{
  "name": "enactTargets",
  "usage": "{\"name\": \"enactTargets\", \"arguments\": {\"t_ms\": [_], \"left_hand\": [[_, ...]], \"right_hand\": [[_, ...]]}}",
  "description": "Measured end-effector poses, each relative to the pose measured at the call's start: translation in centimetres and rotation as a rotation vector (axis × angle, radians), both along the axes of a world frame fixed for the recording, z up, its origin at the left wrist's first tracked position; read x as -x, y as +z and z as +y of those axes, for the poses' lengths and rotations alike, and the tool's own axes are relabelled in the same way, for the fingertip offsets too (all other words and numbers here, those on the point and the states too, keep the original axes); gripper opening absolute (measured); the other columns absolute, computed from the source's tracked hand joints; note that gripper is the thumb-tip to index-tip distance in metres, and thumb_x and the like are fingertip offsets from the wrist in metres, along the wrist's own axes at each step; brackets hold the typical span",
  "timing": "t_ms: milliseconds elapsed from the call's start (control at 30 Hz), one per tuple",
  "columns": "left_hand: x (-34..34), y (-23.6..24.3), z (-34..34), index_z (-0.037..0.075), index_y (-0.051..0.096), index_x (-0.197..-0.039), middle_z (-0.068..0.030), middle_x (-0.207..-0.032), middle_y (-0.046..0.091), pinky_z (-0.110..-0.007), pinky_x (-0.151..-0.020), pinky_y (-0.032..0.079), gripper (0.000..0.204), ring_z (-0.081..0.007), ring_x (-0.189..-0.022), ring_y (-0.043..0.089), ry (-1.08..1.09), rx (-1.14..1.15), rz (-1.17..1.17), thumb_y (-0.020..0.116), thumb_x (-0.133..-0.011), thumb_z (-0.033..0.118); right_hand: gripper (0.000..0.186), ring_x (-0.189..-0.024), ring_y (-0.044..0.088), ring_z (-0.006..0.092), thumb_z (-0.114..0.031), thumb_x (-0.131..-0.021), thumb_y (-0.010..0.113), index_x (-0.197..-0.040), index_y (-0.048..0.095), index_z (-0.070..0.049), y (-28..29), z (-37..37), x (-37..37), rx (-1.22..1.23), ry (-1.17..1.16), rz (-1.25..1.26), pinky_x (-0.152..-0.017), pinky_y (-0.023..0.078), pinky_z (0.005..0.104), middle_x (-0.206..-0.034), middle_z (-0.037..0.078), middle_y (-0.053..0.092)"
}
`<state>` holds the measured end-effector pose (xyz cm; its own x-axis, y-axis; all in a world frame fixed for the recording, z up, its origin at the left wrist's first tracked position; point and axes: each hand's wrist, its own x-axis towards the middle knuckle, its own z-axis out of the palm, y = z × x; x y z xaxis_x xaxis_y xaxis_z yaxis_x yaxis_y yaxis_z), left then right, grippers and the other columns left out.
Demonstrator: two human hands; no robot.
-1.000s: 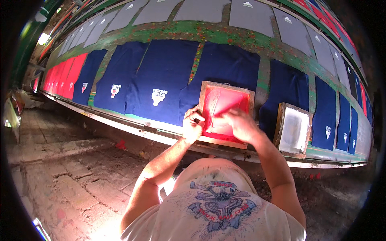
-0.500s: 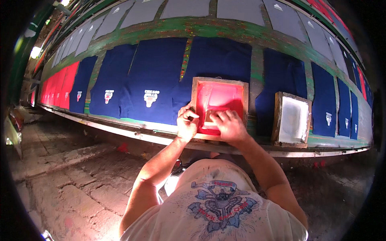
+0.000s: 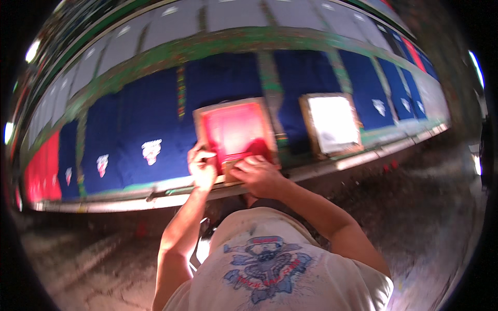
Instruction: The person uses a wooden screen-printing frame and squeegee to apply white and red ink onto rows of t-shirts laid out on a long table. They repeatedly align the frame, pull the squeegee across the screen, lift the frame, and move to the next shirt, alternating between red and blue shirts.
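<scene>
A wooden-framed printing screen with red mesh (image 3: pixel 231 124) lies on a navy cloth piece (image 3: pixel 223 78) at the table's near edge. My left hand (image 3: pixel 203 167) is closed around the lower part of the frame's left side. In my right hand (image 3: pixel 258 175) is a small wooden squeegee (image 3: pixel 229 168), partly hidden by the fingers. The squeegee stands inside the frame, close to its near end. Dark red ink shows on the mesh beside my right fingers.
A second wooden screen with white mesh (image 3: pixel 332 122) lies to the right. Navy pieces with small printed emblems (image 3: pixel 151 151) line the table on both sides. Red pieces (image 3: pixel 44 168) are at far left, grey ones (image 3: pixel 228 18) along the far side. The table's pale rail (image 3: pixel 119 202) runs in front of me.
The squeegee and my right hand have come nearer to the frame's near end. My left hand stays on the frame's side. The whole view has swung and is blurred.
</scene>
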<state>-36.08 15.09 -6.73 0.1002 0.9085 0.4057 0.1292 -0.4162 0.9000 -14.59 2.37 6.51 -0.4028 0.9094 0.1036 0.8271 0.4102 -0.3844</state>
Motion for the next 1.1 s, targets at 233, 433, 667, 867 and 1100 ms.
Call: {"name": "enactTargets", "arguments": {"t_ms": [233,433,667,867,1100], "left_hand": [[0.9,-0.7,0.7,0.011,0.083,-0.113,-0.0182,-0.143,0.068,-0.034,-0.106,0.053,0.043,-0.0227,-0.117,0.068,-0.056,0.245,0.005,0.075,-0.08,-0.017],[2.0,-0.5,2.1,0.002,0.073,-0.135,-0.0023,-0.118,0.076,-0.031,-0.102,0.057,0.045,-0.0141,-0.109,0.071,-0.183,0.459,-0.262,0.074,-0.095,-0.016],[-0.9,7.9,2.2,-0.002,0.075,-0.134,-0.0185,-0.147,0.071,-0.039,-0.113,0.054,0.028,-0.026,-0.131,0.068,0.062,0.047,0.062,0.074,-0.109,0.009],[-12.6,12.6,-3.9,-0.001,0.081,-0.118,-0.0175,-0.13,0.077,-0.041,-0.113,0.052,0.016,-0.0282,-0.125,0.071,0.016,-0.086,0.05,0.074,-0.111,0.013],[-28.5,8.1,-9.2,-0.001,0.078,-0.134,-0.0177,-0.134,0.075,-0.04,-0.106,0.059,0.03,-0.026,-0.12,0.073,-0.122,0.299,0.012,0.077,-0.109,0.015]], "right_hand": [[0.052,-0.142,0.059,0.0347,-0.027,-0.089,0.087,-0.136,0.073,-0.008,3.1,-4.2,1.1,-0.031,-0.066,0.093,-0.119,0.046,0.0547,-0.144,0.012,0.068],[0.037,-0.141,0.06,0.0317,-0.018,-0.092,0.084,-0.127,0.077,-0.008,4.1,-7.4,-0.9,-0.192,-0.166,0.179,-0.117,0.05,0.0501,-0.138,0.009,0.069],[0.032,-0.135,0.065,0.028,-0.015,-0.092,0.082,-0.123,0.079,-0.007,5.0,-9.2,-5.8,-0.199,-0.135,0.221,-0.11,0.054,0.0463,-0.132,0.008,0.072],[0.03,-0.124,0.07,0.0312,-0.013,-0.09,0.079,-0.119,0.08,-0.004,3.3,-10.6,-15.2,-0.356,0.01,0.271,-0.105,0.058,0.0458,-0.126,0.012,0.076],[0.038,-0.125,0.07,0.0323,-0.006,-0.084,0.081,-0.122,0.08,-0.006,2.4,-16.8,-30.5,-0.286,-0.119,0.31,-0.108,0.058,0.0462,-0.13,0.01,0.077]]}}
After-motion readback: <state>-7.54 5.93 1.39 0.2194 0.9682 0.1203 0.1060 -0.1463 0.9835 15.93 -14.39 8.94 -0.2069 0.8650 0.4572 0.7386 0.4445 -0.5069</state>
